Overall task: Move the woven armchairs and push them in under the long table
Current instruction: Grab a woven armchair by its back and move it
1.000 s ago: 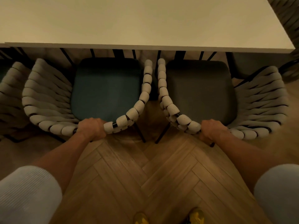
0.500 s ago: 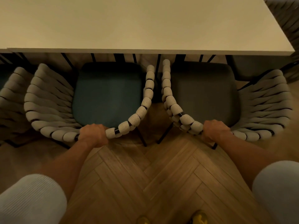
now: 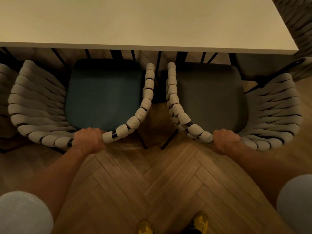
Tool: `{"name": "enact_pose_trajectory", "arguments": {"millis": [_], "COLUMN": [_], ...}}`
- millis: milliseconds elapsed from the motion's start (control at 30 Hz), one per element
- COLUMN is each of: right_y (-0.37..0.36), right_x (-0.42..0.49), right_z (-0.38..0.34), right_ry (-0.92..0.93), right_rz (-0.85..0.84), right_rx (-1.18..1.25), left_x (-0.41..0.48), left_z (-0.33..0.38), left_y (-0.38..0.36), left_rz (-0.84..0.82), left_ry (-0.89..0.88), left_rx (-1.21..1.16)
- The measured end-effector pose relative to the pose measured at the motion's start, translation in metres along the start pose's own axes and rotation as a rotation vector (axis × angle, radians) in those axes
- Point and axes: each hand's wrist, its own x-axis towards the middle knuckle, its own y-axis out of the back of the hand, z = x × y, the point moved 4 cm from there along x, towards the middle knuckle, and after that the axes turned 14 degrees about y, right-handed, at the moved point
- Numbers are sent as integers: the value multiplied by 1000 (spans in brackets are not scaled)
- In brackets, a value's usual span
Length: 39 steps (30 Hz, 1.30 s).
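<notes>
The left grip [image 3: 89, 139] is clenched over the back rail of the left chair [image 3: 37, 105], which has a teal seat [image 3: 104, 95]. The right grip [image 3: 225, 141] is clenched the same way over the back rail of the right chair [image 3: 273, 112], which has a grey seat [image 3: 209, 98]. Both chairs stand side by side at the desk's [image 3: 152, 22] near edge and face it. Their inner arms are close but apart. Each seat shows almost whole on the near side of the desk's edge. Black legs show beneath that edge. Two yellow shoes [image 3: 200, 222] stand on the herringbone floor [image 3: 152, 183], well back from the desk.
</notes>
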Motion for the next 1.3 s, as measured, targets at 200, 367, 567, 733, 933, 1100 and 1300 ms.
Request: {"name": "enact_pose_trajectory", "arguments": {"millis": [200, 367, 567, 733, 933, 1100, 1300], "right_y": [15, 5, -14, -10, 9, 4, -1], "right_x": [5, -2, -11, -5, 0, 2, 1], "right_z": [-11, -9, -7, -1, 8, 13, 8], "right_ry": [61, 74, 90, 96, 53, 74, 103], "right_rz": [41, 75, 57, 61, 113, 24, -26], "right_rx": [29, 66, 14, 11, -11, -55, -84], "left_x": [-3, -7, -10, -10, -8, -4, -1], "left_z": [0, 0, -1, 1, -1, -1, -1], "left_y": [-2, 3, 5, 5, 4, 1, -2], "left_rz": [-14, -5, 8, -4, 26, 14, 36], "left_ry": [-15, -19, -9, -13, -1, -27, -12], "left_rx": [-6, -17, -3, 9, -11, -19, -21]}}
